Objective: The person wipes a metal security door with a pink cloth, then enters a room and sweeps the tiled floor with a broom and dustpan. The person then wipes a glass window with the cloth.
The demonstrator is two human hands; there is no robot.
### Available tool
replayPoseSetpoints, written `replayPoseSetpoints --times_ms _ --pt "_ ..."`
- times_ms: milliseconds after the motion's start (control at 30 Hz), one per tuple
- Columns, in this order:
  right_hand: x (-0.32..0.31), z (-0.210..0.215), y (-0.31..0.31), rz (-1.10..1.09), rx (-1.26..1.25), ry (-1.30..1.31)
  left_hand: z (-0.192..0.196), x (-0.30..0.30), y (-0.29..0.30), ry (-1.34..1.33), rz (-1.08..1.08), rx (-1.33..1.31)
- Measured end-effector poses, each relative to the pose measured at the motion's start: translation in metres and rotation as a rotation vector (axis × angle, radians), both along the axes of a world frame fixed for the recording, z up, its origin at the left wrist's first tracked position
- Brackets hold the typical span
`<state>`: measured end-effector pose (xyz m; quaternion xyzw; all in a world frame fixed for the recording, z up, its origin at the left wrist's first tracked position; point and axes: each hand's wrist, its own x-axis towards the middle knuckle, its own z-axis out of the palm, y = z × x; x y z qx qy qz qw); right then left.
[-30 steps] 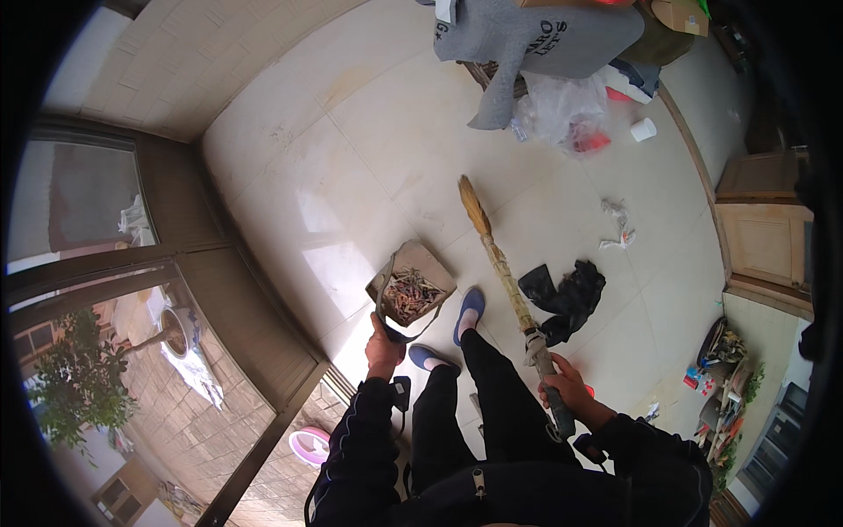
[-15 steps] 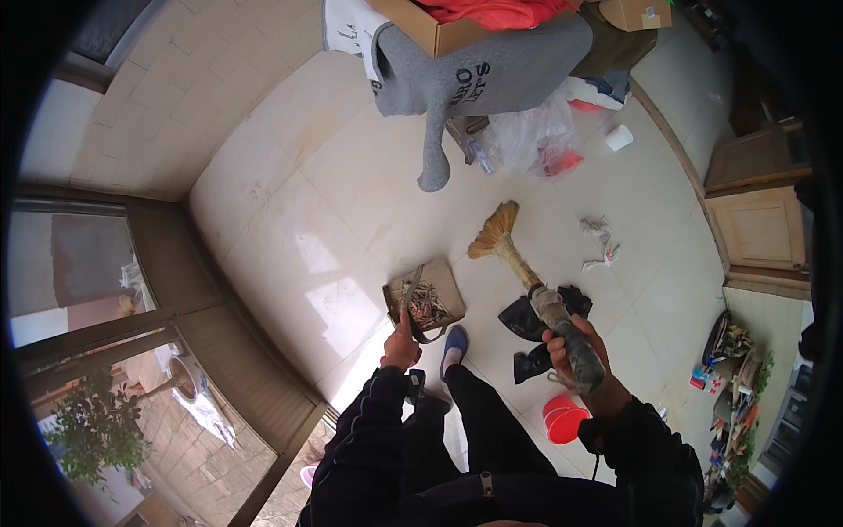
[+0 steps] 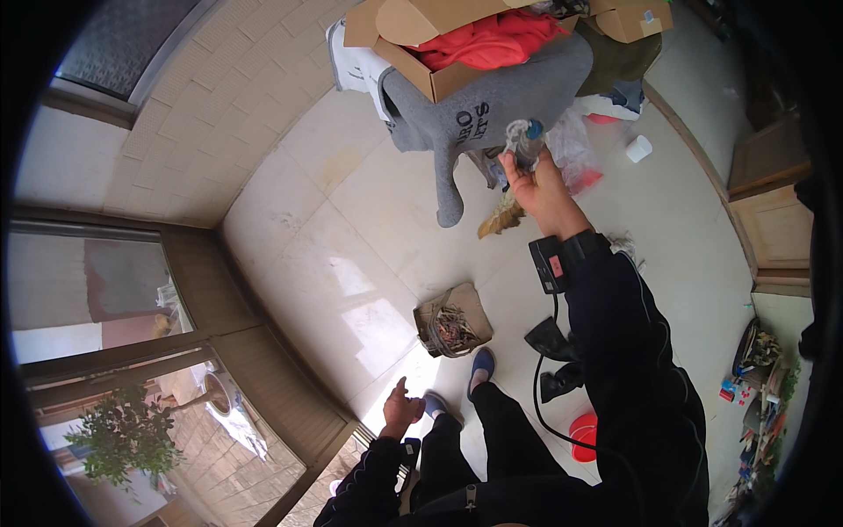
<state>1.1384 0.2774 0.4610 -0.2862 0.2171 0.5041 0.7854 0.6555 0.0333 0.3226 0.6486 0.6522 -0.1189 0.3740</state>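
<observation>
Out ahead, my right hand [image 3: 543, 186] is closed around the grey, wrapped handle [image 3: 522, 149] of a short hand broom. A loop of string and a blue patch show at the handle's upper end. The broom's straw-coloured bristles [image 3: 501, 218] show below my hand, partly hidden by it. My left hand [image 3: 402, 411] is low, near my left leg, its fingers loosely apart and holding nothing. On the floor just beyond my feet sits a brown dustpan [image 3: 474, 307] with a looped handle, full of dry twigs and scraps.
A cloth-draped table [image 3: 518, 75] stands ahead, bearing a cardboard box [image 3: 421, 75] with red fabric. Beside it lie clear plastic bags [image 3: 575, 149] and a white cup-like piece [image 3: 638, 148]. Black boots [image 3: 562, 381] and a red bucket [image 3: 583, 436] are at right; glass doors line the left.
My right hand has swung forward with the broom, from near my body to beside the draped table. My left hand has let go of the dustpan's handle and drawn back.
</observation>
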Motion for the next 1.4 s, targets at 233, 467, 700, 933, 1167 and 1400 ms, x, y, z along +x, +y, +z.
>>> replayPoseSetpoints --times_ms 233,467,700,933,1167,1400 --pt "0.005 0.018 0.044 0.167 0.085 -0.181 0.02 -0.048 -0.046 -0.012 0.119 -0.039" --pt "-0.019 0.0 0.015 0.14 -0.004 -0.296 0.04 -0.047 -0.028 -0.142 0.092 0.067" --pt "-0.143 -0.069 -0.206 0.766 -0.32 -0.471 0.089 -0.001 0.033 -0.343 0.18 0.1" --pt "-0.309 -0.036 -0.342 0.974 -0.033 0.178 0.148 0.047 0.028 -0.836 0.143 -0.215" --pt "-0.294 0.013 -0.35 0.84 -0.1 -0.328 0.193 0.01 0.033 -0.848 0.189 -0.446" --pt "-0.289 0.047 -0.363 0.624 -0.011 -0.508 0.216 -0.009 0.042 -0.768 0.433 -0.071"
